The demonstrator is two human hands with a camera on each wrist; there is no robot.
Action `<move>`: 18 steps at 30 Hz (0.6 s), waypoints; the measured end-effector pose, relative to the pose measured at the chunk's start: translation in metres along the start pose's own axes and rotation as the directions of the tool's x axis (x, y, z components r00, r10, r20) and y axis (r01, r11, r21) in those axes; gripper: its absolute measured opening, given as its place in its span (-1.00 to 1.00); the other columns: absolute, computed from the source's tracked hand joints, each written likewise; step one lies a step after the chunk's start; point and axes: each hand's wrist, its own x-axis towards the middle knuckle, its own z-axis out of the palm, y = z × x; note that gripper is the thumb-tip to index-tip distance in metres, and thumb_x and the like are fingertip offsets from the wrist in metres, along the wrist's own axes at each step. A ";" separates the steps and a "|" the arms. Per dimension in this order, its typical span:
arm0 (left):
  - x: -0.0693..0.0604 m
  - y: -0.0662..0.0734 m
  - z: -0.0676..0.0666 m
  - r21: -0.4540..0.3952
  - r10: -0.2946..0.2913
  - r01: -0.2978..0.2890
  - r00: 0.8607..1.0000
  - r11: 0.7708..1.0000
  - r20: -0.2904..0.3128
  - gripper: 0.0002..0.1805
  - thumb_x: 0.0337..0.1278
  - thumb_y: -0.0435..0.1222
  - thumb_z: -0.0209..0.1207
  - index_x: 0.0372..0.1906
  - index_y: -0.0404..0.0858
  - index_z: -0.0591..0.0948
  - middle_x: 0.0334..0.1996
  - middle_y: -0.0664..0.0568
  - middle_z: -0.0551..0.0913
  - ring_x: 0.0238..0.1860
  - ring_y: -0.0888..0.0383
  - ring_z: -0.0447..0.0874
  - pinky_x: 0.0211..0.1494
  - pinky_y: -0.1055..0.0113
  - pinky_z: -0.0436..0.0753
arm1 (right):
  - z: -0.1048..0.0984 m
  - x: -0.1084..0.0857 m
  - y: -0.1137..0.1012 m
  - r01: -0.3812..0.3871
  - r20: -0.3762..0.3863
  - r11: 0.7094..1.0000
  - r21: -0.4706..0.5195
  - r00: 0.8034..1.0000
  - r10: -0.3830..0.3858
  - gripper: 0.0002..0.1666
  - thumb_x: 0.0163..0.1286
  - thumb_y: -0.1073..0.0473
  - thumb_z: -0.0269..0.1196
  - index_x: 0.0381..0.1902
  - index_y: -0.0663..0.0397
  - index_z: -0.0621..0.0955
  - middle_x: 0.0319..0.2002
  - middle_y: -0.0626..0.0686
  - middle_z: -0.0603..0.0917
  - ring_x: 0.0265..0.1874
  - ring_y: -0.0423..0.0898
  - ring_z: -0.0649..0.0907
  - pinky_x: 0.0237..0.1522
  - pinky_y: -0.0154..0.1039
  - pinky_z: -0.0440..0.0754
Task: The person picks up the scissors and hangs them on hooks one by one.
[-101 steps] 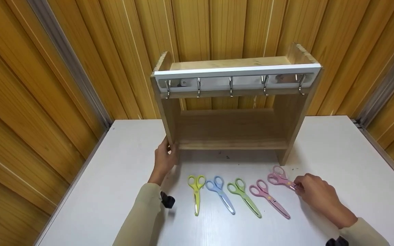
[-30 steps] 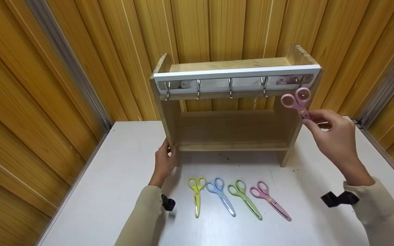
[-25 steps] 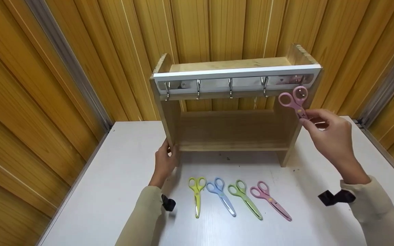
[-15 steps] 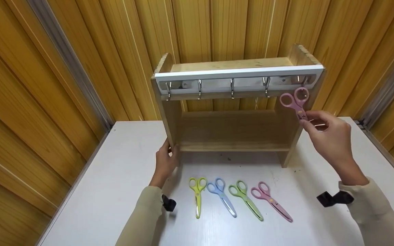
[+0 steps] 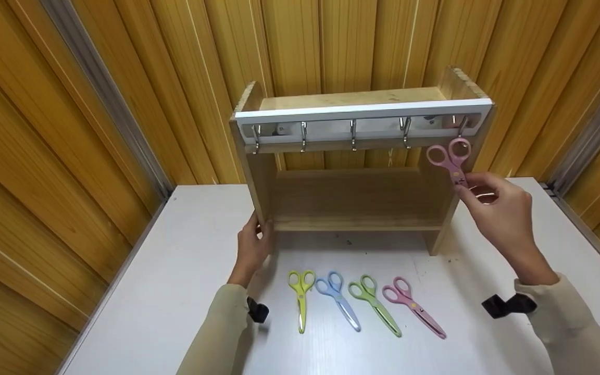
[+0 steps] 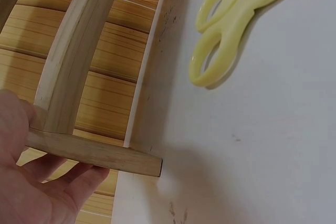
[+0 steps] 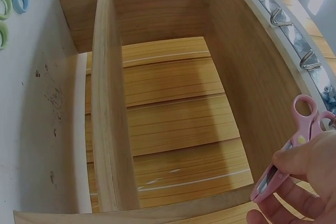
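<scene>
My right hand (image 5: 505,211) pinches a pair of pink scissors (image 5: 453,164) by the blade end, handles up. Their right finger loop is at the rightmost metal hook (image 5: 462,125), whose tip shows inside the loop. In the right wrist view the thumb and fingers clasp the blades of the pink scissors (image 7: 302,129). My left hand (image 5: 252,245) grips the lower left side panel of the wooden rack (image 5: 354,224), fingers behind it, thumb side in front. In the left wrist view that side panel (image 6: 100,153) lies between thumb and fingers.
On the white table (image 5: 196,312) lie yellow scissors (image 5: 301,297), blue scissors (image 5: 339,299), green scissors (image 5: 375,304) and a second pink pair (image 5: 413,306), in a row before the rack. Several bare hooks (image 5: 353,135) line the white rail. Wood-look walls (image 5: 295,47) stand behind.
My right hand has picked the pink scissors off the table and raised them to the rightmost hook. Over the last half second they sank slightly. My left hand has stayed on the rack.
</scene>
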 end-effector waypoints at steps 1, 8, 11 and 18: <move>0.000 0.000 0.000 0.005 -0.008 0.008 1.000 1.000 0.001 -0.43 0.57 -0.31 0.03 0.56 -0.29 0.28 0.39 -0.21 0.50 0.28 -0.10 0.60 0.29 0.05 0.63 | 0.001 0.000 0.001 -0.002 -0.001 1.000 0.003 1.000 0.002 -0.77 0.34 0.23 0.44 -0.09 0.23 0.77 -0.22 0.17 0.78 -0.34 -0.47 0.61 -0.24 -0.70 0.53; 0.000 -0.002 0.000 0.009 -0.033 0.032 0.999 0.999 0.009 -0.42 0.58 -0.29 0.03 0.58 -0.26 0.26 0.41 -0.18 0.48 0.29 -0.08 0.60 0.30 0.06 0.62 | 0.004 -0.003 0.001 -0.017 -0.016 1.000 0.000 1.000 0.017 -0.75 0.35 0.23 0.44 -0.07 0.24 0.76 -0.20 0.16 0.77 -0.31 -0.47 0.59 -0.23 -0.68 0.53; 0.001 -0.002 0.000 -0.004 -0.024 0.024 1.000 1.000 0.013 -0.42 0.58 -0.30 0.03 0.57 -0.27 0.27 0.41 -0.19 0.48 0.31 -0.08 0.58 0.31 0.04 0.61 | 0.005 -0.005 0.001 -0.020 -0.036 1.000 0.000 0.999 0.020 -0.76 0.34 0.24 0.44 -0.08 0.23 0.76 -0.20 0.13 0.77 -0.30 -0.46 0.59 -0.23 -0.66 0.53; 0.001 -0.001 -0.001 -0.003 -0.035 0.035 0.999 0.999 0.016 -0.43 0.58 -0.28 0.04 0.56 -0.26 0.29 0.39 -0.18 0.50 0.28 -0.06 0.61 0.28 0.07 0.63 | 0.008 -0.008 0.004 -0.010 -0.075 1.000 0.014 0.997 0.011 -0.79 0.30 0.29 0.46 -0.13 0.27 0.77 -0.25 0.07 0.71 -0.33 -0.41 0.59 -0.27 -0.68 0.52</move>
